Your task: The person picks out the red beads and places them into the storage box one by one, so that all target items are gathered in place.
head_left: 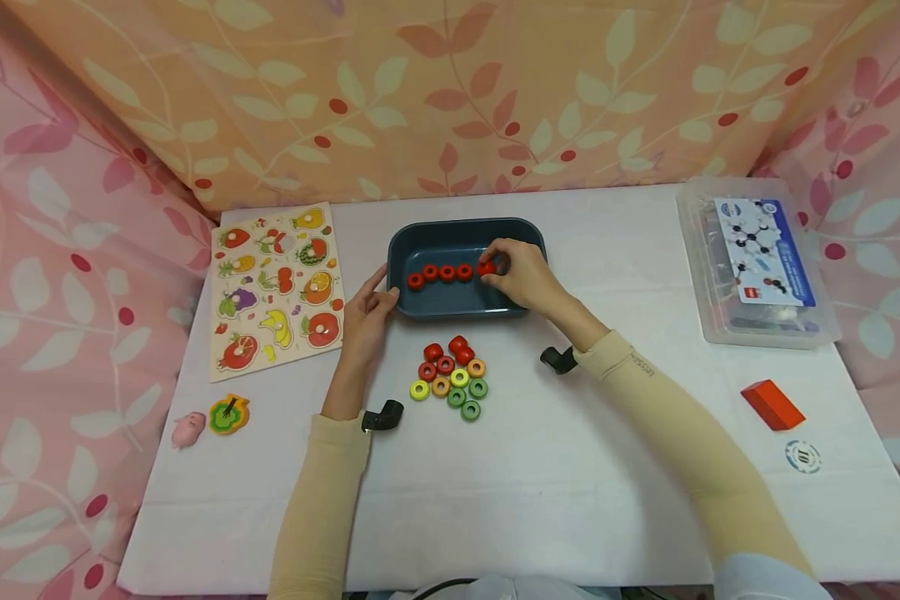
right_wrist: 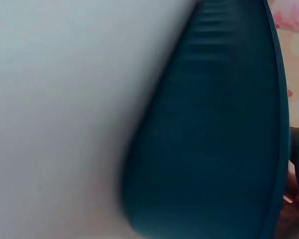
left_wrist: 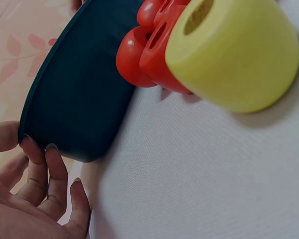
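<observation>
A dark blue tray (head_left: pixel 465 308) stands at the back middle of the table, with several red ring beads (head_left: pixel 447 272) in a row inside. My right hand (head_left: pixel 523 273) reaches over its right end and pinches a red bead (head_left: pixel 486 267) at the right of that row. At the tray's left end my left hand (head_left: pixel 364 321) holds the rim, its thumb at the near corner; in the left wrist view its fingertips (left_wrist: pixel 52 147) touch the outer wall. Below the tray lie loose red, orange, yellow and green beads (head_left: pixel 457 398). The tray wall hides the right hand's grip in the right wrist view.
A fruit puzzle board (head_left: pixel 303 308) lies left of the tray, with a pink pig figure (head_left: pixel 188 429) and a green-yellow toy piece (head_left: pixel 228 414) in front. On the right are a clear plastic case (head_left: pixel 742 329), a red block (head_left: pixel 772 405) and a round token (head_left: pixel 802 456).
</observation>
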### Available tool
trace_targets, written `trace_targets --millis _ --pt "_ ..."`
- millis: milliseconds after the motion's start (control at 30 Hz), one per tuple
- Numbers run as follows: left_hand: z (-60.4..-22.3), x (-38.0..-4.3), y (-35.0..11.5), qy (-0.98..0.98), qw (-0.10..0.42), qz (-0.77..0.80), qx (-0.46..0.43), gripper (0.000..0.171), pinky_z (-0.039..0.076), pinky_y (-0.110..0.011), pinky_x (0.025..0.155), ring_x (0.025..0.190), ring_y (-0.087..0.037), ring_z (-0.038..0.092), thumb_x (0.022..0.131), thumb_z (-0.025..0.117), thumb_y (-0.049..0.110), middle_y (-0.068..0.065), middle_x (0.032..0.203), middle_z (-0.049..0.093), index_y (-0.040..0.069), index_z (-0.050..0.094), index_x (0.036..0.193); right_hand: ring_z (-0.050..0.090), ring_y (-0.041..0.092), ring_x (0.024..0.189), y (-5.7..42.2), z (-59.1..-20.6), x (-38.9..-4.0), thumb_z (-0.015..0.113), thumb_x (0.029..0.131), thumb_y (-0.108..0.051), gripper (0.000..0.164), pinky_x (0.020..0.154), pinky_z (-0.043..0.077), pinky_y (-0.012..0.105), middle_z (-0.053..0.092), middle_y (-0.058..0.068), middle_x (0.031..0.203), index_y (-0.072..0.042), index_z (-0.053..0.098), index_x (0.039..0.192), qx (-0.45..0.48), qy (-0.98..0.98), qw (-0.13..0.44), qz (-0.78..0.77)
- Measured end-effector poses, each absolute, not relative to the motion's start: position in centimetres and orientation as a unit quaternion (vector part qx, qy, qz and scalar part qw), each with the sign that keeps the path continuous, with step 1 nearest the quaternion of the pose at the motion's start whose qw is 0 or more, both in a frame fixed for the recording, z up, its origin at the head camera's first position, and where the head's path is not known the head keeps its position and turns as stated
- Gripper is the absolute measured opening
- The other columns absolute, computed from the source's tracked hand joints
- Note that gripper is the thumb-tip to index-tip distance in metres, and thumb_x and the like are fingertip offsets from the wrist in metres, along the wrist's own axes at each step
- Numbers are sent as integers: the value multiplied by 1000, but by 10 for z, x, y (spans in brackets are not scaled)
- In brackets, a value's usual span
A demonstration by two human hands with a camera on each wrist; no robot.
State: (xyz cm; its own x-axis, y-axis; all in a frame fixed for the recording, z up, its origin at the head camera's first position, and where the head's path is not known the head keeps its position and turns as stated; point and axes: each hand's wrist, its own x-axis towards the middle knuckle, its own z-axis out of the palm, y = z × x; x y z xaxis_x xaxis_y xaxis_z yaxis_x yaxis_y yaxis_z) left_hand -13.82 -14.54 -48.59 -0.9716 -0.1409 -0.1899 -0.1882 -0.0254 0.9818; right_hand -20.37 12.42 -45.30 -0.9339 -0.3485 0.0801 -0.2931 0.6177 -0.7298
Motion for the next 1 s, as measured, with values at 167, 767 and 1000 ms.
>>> trace_targets --millis 167,767,1000 --pt "-485 -138 -145 695 17 709 -119 46 44 -34 95 94 -19 53 97 67 28 -2 86 59 32 57 142 62 24 86 117 -455 -217 78 85 -4 28 75 51 37 66 10 106 -6 68 111 -149 913 62 -373" --pt "-486 -137 -145 698 11 706 -117 46 44 -30 93 93 -18 53 97 67 29 -3 86 60 33 57 142 59 23 93 105 -467 -233 85 79 -9 32 85 48 40 66 7 100 -12 70 107 -146 919 122 -345" --pt "-487 -137 -145 699 14 705 -119 46 45 -28 92 94 -20 54 97 67 29 -6 89 61 34 57 141 57 22 99 104 -464 -230 87 78 -14 38 90 47 41 64 5 106 -13 70 112 -163 925 110 -325"
